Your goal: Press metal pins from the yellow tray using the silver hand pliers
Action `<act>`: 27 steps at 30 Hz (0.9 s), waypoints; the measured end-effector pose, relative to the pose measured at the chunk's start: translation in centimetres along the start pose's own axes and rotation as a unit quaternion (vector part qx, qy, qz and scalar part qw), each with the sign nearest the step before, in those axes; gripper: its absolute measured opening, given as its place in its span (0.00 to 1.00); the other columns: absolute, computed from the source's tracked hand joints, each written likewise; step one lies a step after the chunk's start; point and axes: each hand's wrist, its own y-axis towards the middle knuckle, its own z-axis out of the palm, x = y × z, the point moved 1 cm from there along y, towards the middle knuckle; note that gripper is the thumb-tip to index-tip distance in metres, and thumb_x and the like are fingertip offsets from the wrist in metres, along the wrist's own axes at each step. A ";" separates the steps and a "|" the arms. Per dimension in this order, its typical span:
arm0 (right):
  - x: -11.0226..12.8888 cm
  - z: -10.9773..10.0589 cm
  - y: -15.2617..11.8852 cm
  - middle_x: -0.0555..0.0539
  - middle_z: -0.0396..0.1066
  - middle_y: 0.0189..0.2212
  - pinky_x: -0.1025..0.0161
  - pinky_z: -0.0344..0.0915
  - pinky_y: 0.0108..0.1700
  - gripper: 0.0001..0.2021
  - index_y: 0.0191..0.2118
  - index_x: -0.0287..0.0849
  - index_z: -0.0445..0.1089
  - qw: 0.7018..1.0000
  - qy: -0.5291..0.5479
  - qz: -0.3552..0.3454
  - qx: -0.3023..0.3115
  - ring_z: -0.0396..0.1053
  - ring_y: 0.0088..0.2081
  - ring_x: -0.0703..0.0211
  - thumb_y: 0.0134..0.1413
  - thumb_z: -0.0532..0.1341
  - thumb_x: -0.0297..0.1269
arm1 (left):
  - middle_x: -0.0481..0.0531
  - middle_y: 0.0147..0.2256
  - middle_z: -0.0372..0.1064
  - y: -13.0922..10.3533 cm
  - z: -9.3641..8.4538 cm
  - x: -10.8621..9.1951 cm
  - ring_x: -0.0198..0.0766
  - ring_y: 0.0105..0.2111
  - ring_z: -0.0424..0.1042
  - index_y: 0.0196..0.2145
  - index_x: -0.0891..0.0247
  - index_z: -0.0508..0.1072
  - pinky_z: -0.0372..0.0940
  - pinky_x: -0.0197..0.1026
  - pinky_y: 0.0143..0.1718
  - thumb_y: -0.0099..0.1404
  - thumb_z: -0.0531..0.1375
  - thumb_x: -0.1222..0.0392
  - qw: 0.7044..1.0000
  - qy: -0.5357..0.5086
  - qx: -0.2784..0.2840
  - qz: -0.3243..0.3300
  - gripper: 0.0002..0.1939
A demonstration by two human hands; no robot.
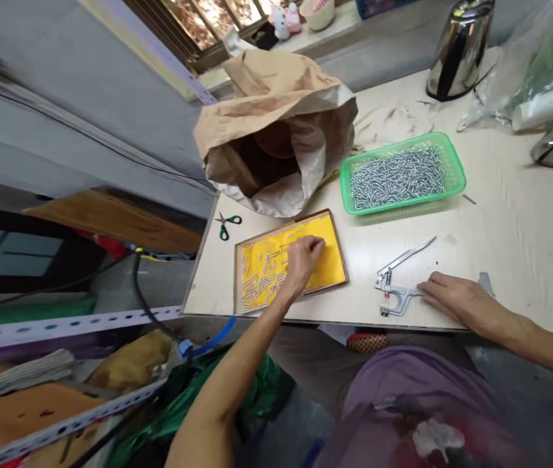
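My left hand [301, 263] is over a shallow tray [237, 279] lined in yellow, its thumb and fingertips pinched together. Whatever is between those fingertips is too small to make out. Many small, thin silvery pieces [259, 285] lie scattered in the tray, mostly toward its left side. On the table, my right hand [466, 300] is closed over the lower handle of grey metal hand pliers [405, 294], which look like snap-fastener pliers. Their upper handle stands raised, and the jaw end points left with a small red part in it.
Behind the pliers is a green plastic basket [455, 170] full of small metal pins. A large brown paper bag [276, 110] gapes open behind the tray. Green-handled scissors [228, 224] lie near the left table edge. A steel kettle [461, 52] and plastic wrapping [539, 71] occupy the back right.
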 end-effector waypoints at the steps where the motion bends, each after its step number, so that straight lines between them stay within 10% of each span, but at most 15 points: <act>1: 0.0 0.5 -0.1 0.46 0.69 0.32 0.64 0.63 0.32 0.14 0.39 0.42 0.71 1.000 -0.015 0.003 0.001 0.69 0.32 0.59 0.69 0.48 0.35 | 0.53 0.31 0.75 -1.7 0.7 -1.0 0.39 0.32 0.70 0.32 0.64 0.78 0.65 0.40 0.36 0.60 0.59 0.58 0.997 -0.072 0.035 -0.021 0.10; 5: 0.1 1.8 0.0 0.47 0.67 0.31 0.64 0.58 0.31 0.09 0.36 0.41 0.69 0.999 -0.051 0.007 0.008 0.66 0.31 0.60 0.64 0.53 0.28 | 0.48 0.21 0.69 -8.2 4.3 -4.2 0.29 0.18 0.60 0.30 0.68 0.78 0.54 0.33 0.19 0.53 0.66 0.47 0.925 -0.276 0.213 -0.152 0.18; 9: 0.4 1.7 -0.1 0.47 0.66 0.31 0.64 0.56 0.31 0.09 0.34 0.41 0.67 0.999 -0.052 0.000 0.008 0.64 0.30 0.60 0.60 0.53 0.21 | 0.43 0.17 0.62 -10.8 6.9 -5.4 0.24 0.14 0.51 0.28 0.69 0.76 0.45 0.32 0.16 0.46 0.70 0.42 0.877 -0.325 0.247 -0.252 0.25; 27: 0.4 1.6 -0.1 0.44 0.69 0.36 0.62 0.59 0.35 0.10 0.37 0.41 0.68 0.998 -0.052 0.007 0.034 0.66 0.33 0.58 0.66 0.50 0.29 | 0.40 0.14 0.58 -10.0 7.3 -5.9 0.25 0.13 0.51 0.27 0.69 0.75 0.44 0.33 0.16 0.52 0.67 0.50 0.892 -0.232 0.308 -0.236 0.16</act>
